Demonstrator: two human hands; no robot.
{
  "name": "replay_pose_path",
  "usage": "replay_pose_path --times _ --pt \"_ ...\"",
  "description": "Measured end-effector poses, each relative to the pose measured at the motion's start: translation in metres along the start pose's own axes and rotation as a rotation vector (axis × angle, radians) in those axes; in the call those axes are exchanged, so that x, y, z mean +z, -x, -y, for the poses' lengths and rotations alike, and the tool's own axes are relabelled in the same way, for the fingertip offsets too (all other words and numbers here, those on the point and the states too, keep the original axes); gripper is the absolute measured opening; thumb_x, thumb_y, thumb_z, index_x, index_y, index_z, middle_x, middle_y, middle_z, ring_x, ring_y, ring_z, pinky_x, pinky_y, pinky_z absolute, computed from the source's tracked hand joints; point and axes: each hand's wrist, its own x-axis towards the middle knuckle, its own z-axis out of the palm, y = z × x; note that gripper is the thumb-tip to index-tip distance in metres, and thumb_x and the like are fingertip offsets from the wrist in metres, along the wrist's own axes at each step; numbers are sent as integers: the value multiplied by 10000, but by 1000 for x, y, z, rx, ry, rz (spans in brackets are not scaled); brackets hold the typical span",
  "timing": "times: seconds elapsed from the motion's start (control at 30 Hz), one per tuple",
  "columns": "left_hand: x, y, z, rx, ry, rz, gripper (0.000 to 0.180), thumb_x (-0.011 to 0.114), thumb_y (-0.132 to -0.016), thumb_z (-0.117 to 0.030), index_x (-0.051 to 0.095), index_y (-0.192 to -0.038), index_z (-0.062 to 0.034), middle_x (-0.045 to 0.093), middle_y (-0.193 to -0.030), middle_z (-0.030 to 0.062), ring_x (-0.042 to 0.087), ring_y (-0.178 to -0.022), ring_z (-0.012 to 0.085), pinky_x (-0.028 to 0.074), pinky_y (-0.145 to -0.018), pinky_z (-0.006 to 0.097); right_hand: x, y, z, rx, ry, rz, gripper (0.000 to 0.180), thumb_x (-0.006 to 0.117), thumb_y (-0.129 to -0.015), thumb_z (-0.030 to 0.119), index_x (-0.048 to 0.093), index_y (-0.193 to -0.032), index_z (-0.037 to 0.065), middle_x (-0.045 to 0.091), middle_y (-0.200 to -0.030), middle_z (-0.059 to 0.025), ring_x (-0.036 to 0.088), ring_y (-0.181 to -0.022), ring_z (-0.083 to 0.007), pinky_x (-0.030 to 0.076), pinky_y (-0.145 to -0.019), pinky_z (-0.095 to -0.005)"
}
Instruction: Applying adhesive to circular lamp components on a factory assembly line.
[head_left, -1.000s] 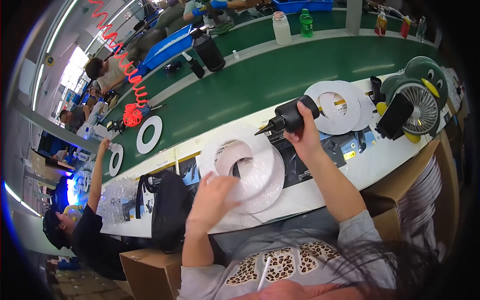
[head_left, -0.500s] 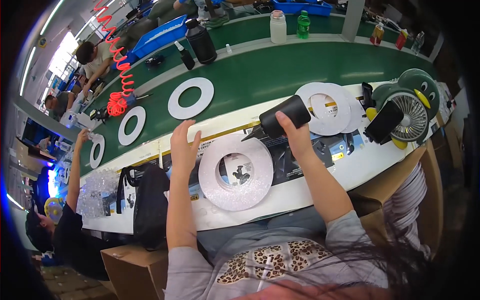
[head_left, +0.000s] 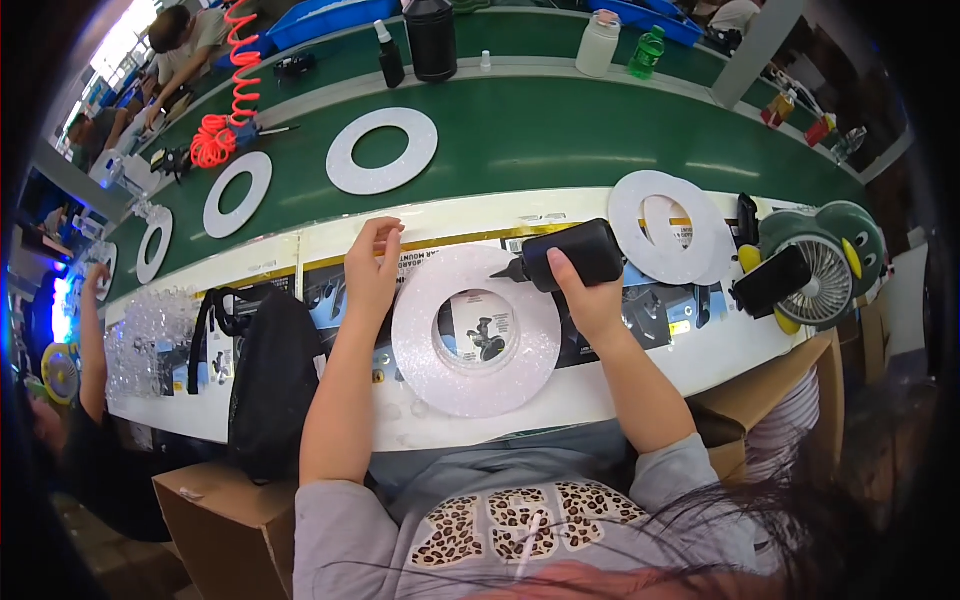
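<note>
A white glittery ring lies flat on the white bench top in front of me. My right hand grips a black squeeze bottle lying sideways, its nozzle pointing left over the ring's upper right rim. My left hand rests by the ring's upper left edge, fingers bent and apart, holding nothing.
A stack of white rings sits to the right, beside a green desk fan. Several more rings ride the green conveyor belt. A black bag hangs at the left, bottles stand at the far side, and other people work at left.
The ring has been laid flat on the bench. My left hand slid from under it up to its upper left edge. The bottle came down to the ring's rim.
</note>
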Motion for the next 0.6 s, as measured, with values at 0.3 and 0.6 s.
replay_pose_path --times 0.3,0.6 --pt "2 -1 6 -93 81 49 151 513 -932 -81 582 -1036 3 665 -936 97 639 -817 148 498 -752 259 1 1 -3 -3 67 33 207 661 -854 118 616 -1024 9 652 -958 -51 602 -865 -122 485 -779 -266" --pt "3 -2 10 -89 67 53 148 513 -935 -82 586 -1036 -2 666 -935 92 630 -808 137 494 -741 251 1 -1 -1 -1 67 48 209 661 -856 125 618 -1023 6 654 -961 -54 600 -871 -122 481 -785 -269"
